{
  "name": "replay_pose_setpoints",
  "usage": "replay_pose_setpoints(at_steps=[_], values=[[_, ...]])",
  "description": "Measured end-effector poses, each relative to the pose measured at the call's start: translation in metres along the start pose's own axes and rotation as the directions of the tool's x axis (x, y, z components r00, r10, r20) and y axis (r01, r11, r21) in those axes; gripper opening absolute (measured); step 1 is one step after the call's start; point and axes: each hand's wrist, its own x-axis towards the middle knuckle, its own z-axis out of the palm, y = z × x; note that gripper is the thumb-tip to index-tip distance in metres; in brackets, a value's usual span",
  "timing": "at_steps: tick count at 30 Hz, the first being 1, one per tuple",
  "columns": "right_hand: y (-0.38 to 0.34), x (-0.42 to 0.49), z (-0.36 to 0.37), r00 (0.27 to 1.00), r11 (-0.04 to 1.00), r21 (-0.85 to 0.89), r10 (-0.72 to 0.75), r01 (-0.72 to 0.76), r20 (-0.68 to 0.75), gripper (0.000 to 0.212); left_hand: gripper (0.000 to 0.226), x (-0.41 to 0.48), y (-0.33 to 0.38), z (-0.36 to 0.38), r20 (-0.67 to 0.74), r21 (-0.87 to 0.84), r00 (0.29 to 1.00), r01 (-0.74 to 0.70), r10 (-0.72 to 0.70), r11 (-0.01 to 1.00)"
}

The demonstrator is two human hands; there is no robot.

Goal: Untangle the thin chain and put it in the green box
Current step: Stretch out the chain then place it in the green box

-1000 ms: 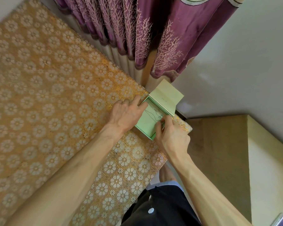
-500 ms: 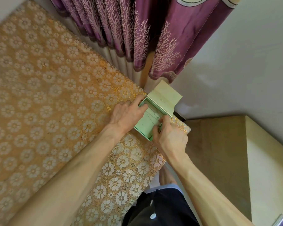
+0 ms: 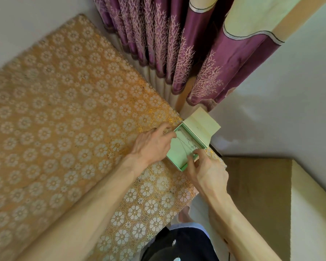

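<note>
The thin chain [image 3: 185,143] lay in loose strands inside the green box [image 3: 183,168], which sat at the far right corner of the table [image 3: 64,110], its lid [image 3: 201,125] tipped back toward the curtain [image 3: 177,53]. Our left hand [image 3: 152,146] rested against the box's left wall with fingers nearly straight, steadying it and holding nothing. Our right hand [image 3: 207,171], fingers curled, seemed to pinch the chain between thumb and forefinger at the box's right wall. We judged the chain almost weightless, limp and slippery, quick to knot and easy to snap if tugged. It was best taken by the fingertips at one end and lowered slowly.
</note>
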Motion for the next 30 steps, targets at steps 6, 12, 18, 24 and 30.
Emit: replay_pose_setpoints(at_steps=[6, 12, 18, 24, 30], values=[[0.005, -0.001, -0.02, 0.987, 0.989, -0.034, -0.14, 0.143, 0.078, 0.036, 0.038, -0.055, 0.018, 0.003, -0.027, -0.324, 0.931, 0.337, -0.365, 0.884], [0.005, -0.01, -0.049, 0.931, 0.946, 0.019, -0.321, 0.323, 0.174, 0.028, 0.04, -0.125, 0.053, 0.005, 0.048, -0.446, 0.793, 0.561, -0.607, 0.698], [-0.005, -0.057, -0.101, 0.706, 0.777, 0.152, -0.621, 0.611, 0.339, 0.019, 0.036, -0.207, 0.104, -0.02, 0.104, -0.462, 0.655, 0.698, -0.748, 0.547], [-0.018, -0.12, -0.132, 0.508, 0.608, 0.233, -0.777, 0.759, 0.373, 0.014, 0.03, -0.296, 0.152, -0.029, 0.139, -0.584, 0.439, 0.76, -0.887, 0.285], [-0.046, -0.164, -0.128, 0.338, 0.491, 0.295, -0.83, 0.82, 0.443, 0.019, 0.023, -0.374, 0.191, -0.021, 0.179, -0.749, 0.198, 0.663, -0.964, -0.003]])
